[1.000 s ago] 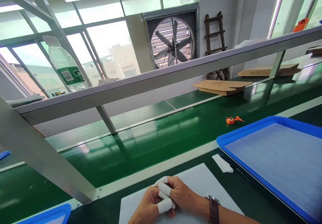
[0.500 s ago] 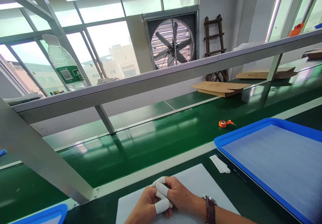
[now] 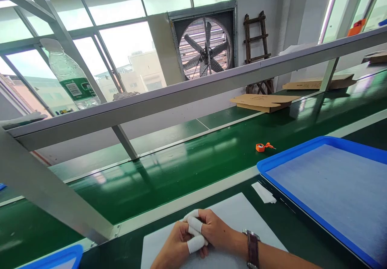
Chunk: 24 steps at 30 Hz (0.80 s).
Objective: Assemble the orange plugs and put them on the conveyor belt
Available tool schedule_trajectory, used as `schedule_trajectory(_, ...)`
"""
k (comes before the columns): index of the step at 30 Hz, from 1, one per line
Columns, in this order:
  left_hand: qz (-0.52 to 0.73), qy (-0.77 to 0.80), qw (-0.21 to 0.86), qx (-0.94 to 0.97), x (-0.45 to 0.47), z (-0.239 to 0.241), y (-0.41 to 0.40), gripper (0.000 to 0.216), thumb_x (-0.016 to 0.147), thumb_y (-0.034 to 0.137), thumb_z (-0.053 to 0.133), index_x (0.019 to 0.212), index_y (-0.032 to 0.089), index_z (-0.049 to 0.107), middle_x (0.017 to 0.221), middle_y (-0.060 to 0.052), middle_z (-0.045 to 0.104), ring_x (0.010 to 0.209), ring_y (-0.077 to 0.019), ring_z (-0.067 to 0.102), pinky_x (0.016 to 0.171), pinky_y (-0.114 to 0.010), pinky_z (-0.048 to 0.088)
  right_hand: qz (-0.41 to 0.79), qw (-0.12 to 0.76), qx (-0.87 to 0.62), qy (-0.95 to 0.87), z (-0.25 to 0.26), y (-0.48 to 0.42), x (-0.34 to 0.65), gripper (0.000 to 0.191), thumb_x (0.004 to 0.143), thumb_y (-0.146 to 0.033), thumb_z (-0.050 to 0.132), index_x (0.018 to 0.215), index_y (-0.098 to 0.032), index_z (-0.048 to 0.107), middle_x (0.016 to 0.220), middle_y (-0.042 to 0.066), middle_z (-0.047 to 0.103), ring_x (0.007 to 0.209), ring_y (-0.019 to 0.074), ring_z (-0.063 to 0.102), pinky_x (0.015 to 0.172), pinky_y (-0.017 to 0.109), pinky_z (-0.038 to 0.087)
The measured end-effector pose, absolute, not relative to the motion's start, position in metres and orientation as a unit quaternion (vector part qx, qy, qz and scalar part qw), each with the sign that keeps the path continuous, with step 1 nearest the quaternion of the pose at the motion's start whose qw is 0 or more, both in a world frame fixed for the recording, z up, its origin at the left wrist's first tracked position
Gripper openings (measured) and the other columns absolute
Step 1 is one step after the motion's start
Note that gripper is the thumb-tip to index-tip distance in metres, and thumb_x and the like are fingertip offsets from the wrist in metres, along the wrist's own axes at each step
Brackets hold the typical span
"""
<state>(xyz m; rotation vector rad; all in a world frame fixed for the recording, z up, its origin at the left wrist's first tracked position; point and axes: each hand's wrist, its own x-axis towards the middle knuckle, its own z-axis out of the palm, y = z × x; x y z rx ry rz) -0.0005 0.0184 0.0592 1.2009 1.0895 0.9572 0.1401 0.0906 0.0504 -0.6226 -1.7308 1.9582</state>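
Only the head view to go on: both hands sit clasped together at the near edge, resting on a white sheet [image 3: 242, 216] that lies on the green bench. The left hand [image 3: 173, 251] is curled shut around the fingers of the right hand [image 3: 216, 232], and it looks like neither holds anything but the other. The white finger cots [image 3: 195, 243] on several fingertips are what the hands are busy with; I'd guess they're thin, stretchy and super light, a bit slick on the outside, so best pinched at the rolled rim near the knuckle instead of the tip. A brown watch [image 3: 252, 248] sits on the right wrist. To the right is a blue tray [image 3: 302, 150], with a small white scrap [image 3: 263, 192] just beside its near-left corner, and an orange tool [image 3: 261, 147] farther off on the green conveyor [image 3: 181, 168].
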Motion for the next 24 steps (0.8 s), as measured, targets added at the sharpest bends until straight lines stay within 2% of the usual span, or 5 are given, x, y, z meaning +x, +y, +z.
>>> schedule_trajectory(6,0.399,0.473,0.583,0.527,-0.001,0.061,0.018,0.026,0.079,0.036,0.077,0.069,0.012,0.078,0.064,-0.007,0.070,0.062,-0.0161,0.061,0.069,-0.028,0.048,0.688,0.249,-0.210,-0.648,0.047,0.094,0.143,0.040,0.088,-0.051,0.063,0.099,-0.014,0.073,0.076,0.003,0.069,0.055,0.0113,0.059,0.048,0.020,0.045)
schedule_trajectory(12,0.374,0.486,0.582,0.534,-0.005,0.061,0.021,0.027,0.079,0.039,0.077,0.071,0.012,0.078,0.067,-0.007,0.071,0.065,-0.0174,0.062,0.069,-0.028,0.048,0.724,0.212,-0.201,-0.625,0.045,0.096,0.144,0.041,0.089,-0.052,0.061,0.103,-0.015,0.070,0.059,-0.002,0.062,0.047,0.0124,0.059,0.043,0.020,0.043)
schedule_trajectory(20,0.346,0.504,0.565,0.554,-0.010,0.059,0.023,0.030,0.083,0.040,0.073,0.070,0.013,0.077,0.070,-0.007,0.071,0.071,-0.0187,0.061,0.075,-0.029,0.047,0.739,0.202,-0.213,-0.606,0.053,0.097,0.146,0.037,0.088,-0.046,0.064,0.104,-0.013,0.069,0.054,-0.003,0.061,0.046,0.0113,0.058,0.044,0.019,0.043)
schedule_trajectory(24,0.332,0.516,0.557,0.559,-0.011,0.059,0.023,0.031,0.083,0.041,0.072,0.069,0.013,0.075,0.071,-0.007,0.071,0.072,-0.0192,0.061,0.074,-0.028,0.046,0.742,0.208,-0.208,-0.602,0.050,0.098,0.146,0.036,0.088,-0.046,0.065,0.102,-0.014,0.070,0.055,-0.004,0.061,0.040,0.0080,0.051,0.044,0.019,0.041)
